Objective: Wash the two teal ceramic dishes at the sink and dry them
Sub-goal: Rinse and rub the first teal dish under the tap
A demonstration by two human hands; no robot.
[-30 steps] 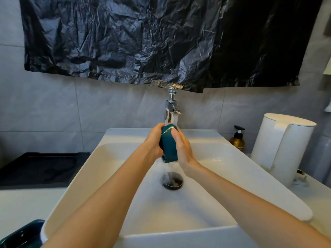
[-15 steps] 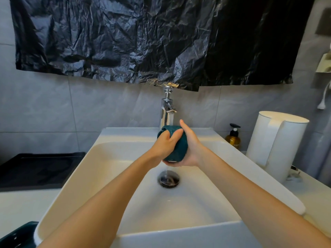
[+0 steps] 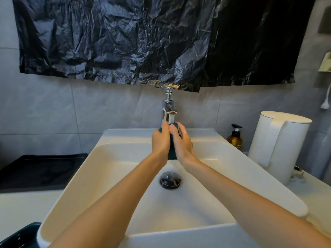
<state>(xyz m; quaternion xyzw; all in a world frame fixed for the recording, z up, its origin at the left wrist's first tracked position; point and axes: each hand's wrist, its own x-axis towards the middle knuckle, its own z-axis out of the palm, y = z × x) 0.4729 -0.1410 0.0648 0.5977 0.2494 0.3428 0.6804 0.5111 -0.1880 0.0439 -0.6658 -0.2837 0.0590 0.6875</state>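
Your left hand [image 3: 160, 141] and right hand [image 3: 183, 143] clasp the teal dish [image 3: 172, 152] on edge beneath the tap [image 3: 168, 111], at 12 o'clock of the sink [image 3: 125, 135]; wet glazed ceramic is likely stiff, slippery and breakable, so hold it by the rim, while the second dish [image 3: 19, 235] sits on the worktop at 8 o'clock.

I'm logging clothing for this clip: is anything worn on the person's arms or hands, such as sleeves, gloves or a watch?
Nothing worn shows. Both arms are bare to the frame edge, with no sleeve in view. The left hand and right hand are ungloved, and neither wrist carries a watch or bracelet.
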